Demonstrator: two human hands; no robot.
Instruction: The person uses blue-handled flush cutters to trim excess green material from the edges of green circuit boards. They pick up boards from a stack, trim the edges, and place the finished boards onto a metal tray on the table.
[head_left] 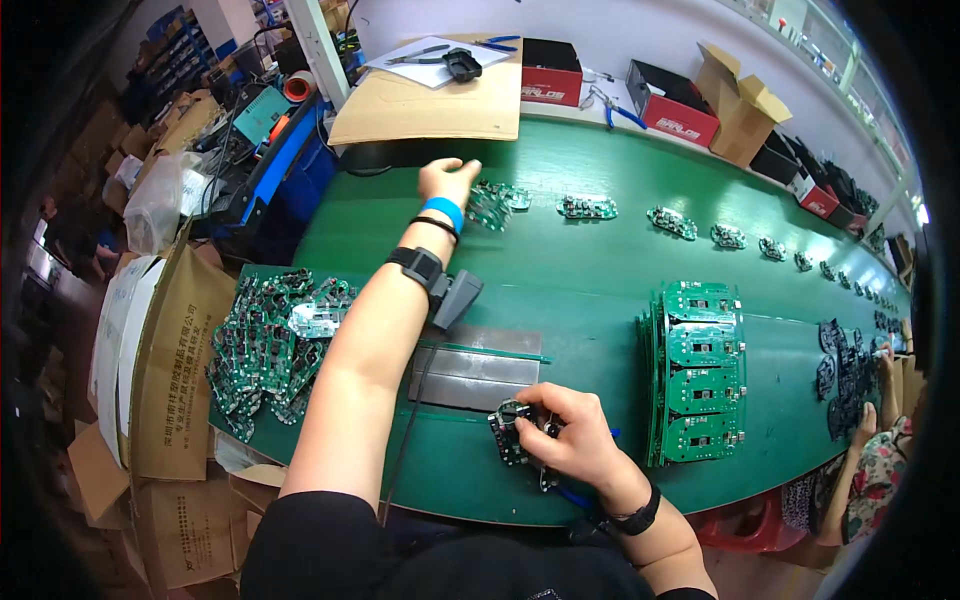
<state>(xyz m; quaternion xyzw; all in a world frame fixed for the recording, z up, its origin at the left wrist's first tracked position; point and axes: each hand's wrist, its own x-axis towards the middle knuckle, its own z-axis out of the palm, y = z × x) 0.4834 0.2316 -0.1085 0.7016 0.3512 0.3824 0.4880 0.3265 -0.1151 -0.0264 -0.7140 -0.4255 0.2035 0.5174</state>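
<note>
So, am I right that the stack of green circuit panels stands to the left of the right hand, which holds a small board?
Not quite: the head view shows the stack of green circuit panels standing to the right of the right hand, which does hold a small board.

- Left arm (365, 365): outstretched along the left side of the grey rectangular metal plate (490, 368).
- Bare left hand (446, 180): well beyond the plate, grip unclear.
- Bare right hand (575, 435): just off the plate's near right corner, closed in a pinch.
</note>
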